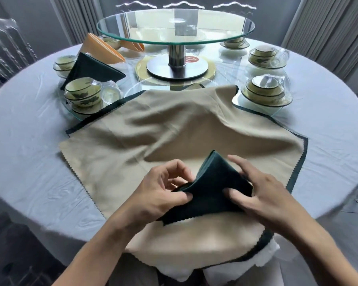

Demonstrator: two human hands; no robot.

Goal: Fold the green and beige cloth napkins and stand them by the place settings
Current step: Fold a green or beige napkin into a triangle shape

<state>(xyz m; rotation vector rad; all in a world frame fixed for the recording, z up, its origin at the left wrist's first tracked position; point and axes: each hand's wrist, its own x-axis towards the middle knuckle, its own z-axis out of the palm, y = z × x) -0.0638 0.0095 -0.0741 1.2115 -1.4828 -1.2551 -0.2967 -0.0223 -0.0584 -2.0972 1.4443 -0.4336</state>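
A folded dark green napkin (209, 188) is held up like a tent over a flat beige napkin (153, 129) spread near the table's front edge. My left hand (163, 188) pinches the green napkin's left corner between thumb and fingers. My right hand (256, 188) grips its right side, thumb in front and fingers behind. More dark green cloth (298, 162) shows under the beige napkin's edges. A folded green napkin (91, 67) and a folded orange-beige napkin (99, 48) stand by place settings at the back left.
A raised glass turntable (174, 27) on a metal stand (177, 67) fills the table's centre. Stacked bowl settings sit at the left (83, 93), right (267, 89) and far right (265, 54). A grey tablecloth (29, 141) covers the round table.
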